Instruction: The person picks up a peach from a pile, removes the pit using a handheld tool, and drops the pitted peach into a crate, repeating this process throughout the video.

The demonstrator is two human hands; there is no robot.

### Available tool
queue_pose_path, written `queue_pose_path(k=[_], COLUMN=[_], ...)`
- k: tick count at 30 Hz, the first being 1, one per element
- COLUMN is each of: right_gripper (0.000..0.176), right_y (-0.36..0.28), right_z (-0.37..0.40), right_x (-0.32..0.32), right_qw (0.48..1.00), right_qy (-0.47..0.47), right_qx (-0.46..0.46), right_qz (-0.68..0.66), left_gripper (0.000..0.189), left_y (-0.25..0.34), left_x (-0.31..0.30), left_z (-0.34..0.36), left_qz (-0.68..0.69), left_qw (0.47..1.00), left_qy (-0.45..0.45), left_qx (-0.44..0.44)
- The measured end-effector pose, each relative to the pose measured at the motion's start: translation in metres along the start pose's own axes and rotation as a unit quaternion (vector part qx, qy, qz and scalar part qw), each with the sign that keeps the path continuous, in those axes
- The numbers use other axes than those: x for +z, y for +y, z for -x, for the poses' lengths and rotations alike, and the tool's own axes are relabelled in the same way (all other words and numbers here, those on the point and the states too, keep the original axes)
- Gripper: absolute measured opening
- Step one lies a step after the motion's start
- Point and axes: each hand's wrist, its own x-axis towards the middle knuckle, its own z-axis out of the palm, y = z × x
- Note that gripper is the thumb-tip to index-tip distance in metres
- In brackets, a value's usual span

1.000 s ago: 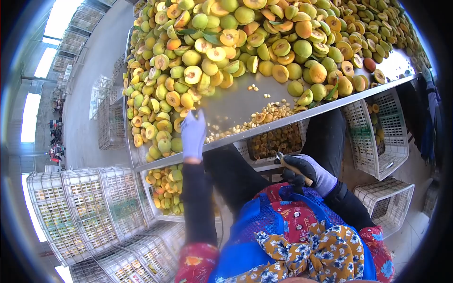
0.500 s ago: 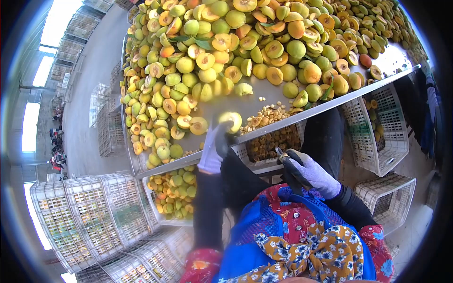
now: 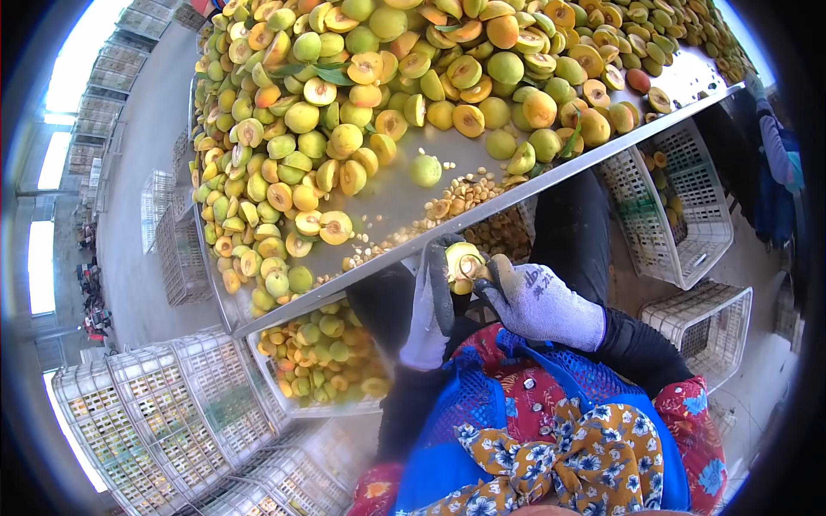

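My left hand [image 3: 430,305], in a white glove with a dark palm, holds a cut yellow-green apricot [image 3: 465,254] just in front of the table's edge. My right hand [image 3: 551,303], gloved the same way, is closed against the apricot's near side. It grips a small metal-tipped pitting tool, now mostly hidden by the fingers and the fruit. Beyond the hands, loose pits [image 3: 465,196] lie along the metal table's rim [image 3: 585,156], with a single green apricot [image 3: 425,170] close by. A large heap of whole and halved apricots [image 3: 344,112] covers the table behind.
Under the table's left edge stands a crate of apricot pieces [image 3: 323,353]; another container with pits [image 3: 499,234] sits below my hands. White plastic crates [image 3: 163,404] are stacked at left, more [image 3: 701,327] at right. Another person's sleeve [image 3: 774,146] shows at far right.
My left hand has drawn back from over the table with the apricot, toward my body. My right hand has come up and left to meet it, bringing the tool to the fruit.
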Motion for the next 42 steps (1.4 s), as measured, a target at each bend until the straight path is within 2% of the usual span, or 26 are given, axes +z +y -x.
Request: queue_pose_path(k=[1,3,5,9,12,15,16,18,19,20,22,24,25,26,27,30,31,32,34,37,40,42], right_gripper=[0.029,0.030,0.034,0.029,0.026,0.026,0.026,0.027,0.031,0.033,0.038,0.040,0.042,0.042,0.042,0.044,0.044,0.044,0.040,0.037,0.034,0.032], right_y=[0.000,0.003,0.010,0.011,0.006,0.012,0.014,0.015,0.022,0.024,0.018,0.015,0.014,0.014,0.016,0.018,0.016,0.015,0.014,0.019,0.022,0.030], right_z=[0.001,0.002,0.003,0.007,0.008,0.009,0.008,-0.001,-0.001,0.002,0.006,0.006,0.007,0.006,0.004,0.001,0.000,0.001,0.003,0.005,0.004,0.001], right_x=[0.001,0.006,0.014,0.018,0.009,0.007,0.008,0.005,0.013,0.017,0.016,0.012,0.013,0.015,0.018,0.018,0.017,0.016,0.013,0.014,0.012,0.008], right_qw=[1.000,1.000,0.999,0.995,0.978,0.967,0.966,0.968,0.987,0.987,0.984,0.991,0.993,0.993,0.993,0.996,0.997,0.998,0.998,0.998,0.997,0.996], right_qy=[-0.006,-0.005,0.010,-0.047,-0.096,-0.104,-0.099,-0.103,-0.023,-0.001,0.038,0.058,0.069,0.077,0.086,0.080,0.066,0.052,0.048,0.036,0.026,0.056], right_qx=[0.007,-0.005,-0.043,-0.010,-0.005,-0.005,-0.007,0.075,-0.042,-0.009,0.060,0.049,0.045,0.025,0.005,-0.021,-0.019,-0.018,-0.037,-0.051,-0.052,-0.036], right_qz=[-0.007,-0.013,-0.009,-0.084,-0.187,-0.233,-0.238,-0.218,-0.154,-0.158,-0.166,-0.113,-0.088,-0.083,-0.077,-0.034,-0.030,-0.026,0.010,0.026,0.047,0.054], left_gripper=[0.037,0.036,0.036,0.039,0.038,0.035,0.033,0.030,0.026,0.025,0.029,0.040,0.042,0.050,0.058,0.045,0.039,0.033,0.026,0.027,0.051,0.049], left_y=[0.001,-0.003,-0.012,-0.003,-0.010,0.000,-0.011,-0.041,-0.025,-0.009,-0.007,-0.017,-0.017,-0.013,-0.003,-0.003,-0.002,0.000,0.000,-0.014,-0.026,-0.009], left_x=[0.003,0.008,0.010,0.017,0.022,0.024,0.023,0.020,0.013,0.005,0.003,0.005,0.006,0.003,0.000,0.007,0.010,0.013,0.018,0.023,0.024,0.020], left_z=[0.001,0.003,0.006,0.006,0.009,0.009,0.008,0.007,0.007,0.007,0.005,0.005,0.008,0.009,0.008,0.015,0.017,0.020,0.024,0.030,0.033,0.037], left_qz=[0.108,0.224,0.244,0.025,0.000,-0.070,0.001,0.141,0.004,-0.122,0.001,0.127,0.143,-0.004,-0.143,-0.138,-0.001,0.136,0.204,0.086,0.103,0.109], left_qw=[0.993,0.966,0.955,0.992,0.987,0.986,0.984,0.962,0.994,0.992,0.996,0.978,0.972,0.992,0.978,0.980,0.993,0.978,0.960,0.988,0.982,0.976], left_qy=[0.011,0.041,0.077,0.105,0.154,0.143,0.151,0.165,0.079,0.019,-0.015,-0.027,-0.038,-0.108,-0.138,-0.126,-0.116,-0.103,-0.085,-0.075,-0.056,-0.053], left_qx=[-0.054,-0.123,-0.152,-0.070,-0.051,-0.050,-0.089,-0.165,-0.082,0.021,-0.086,-0.164,-0.184,-0.067,0.065,0.066,-0.026,-0.117,-0.170,-0.108,-0.147,-0.180])
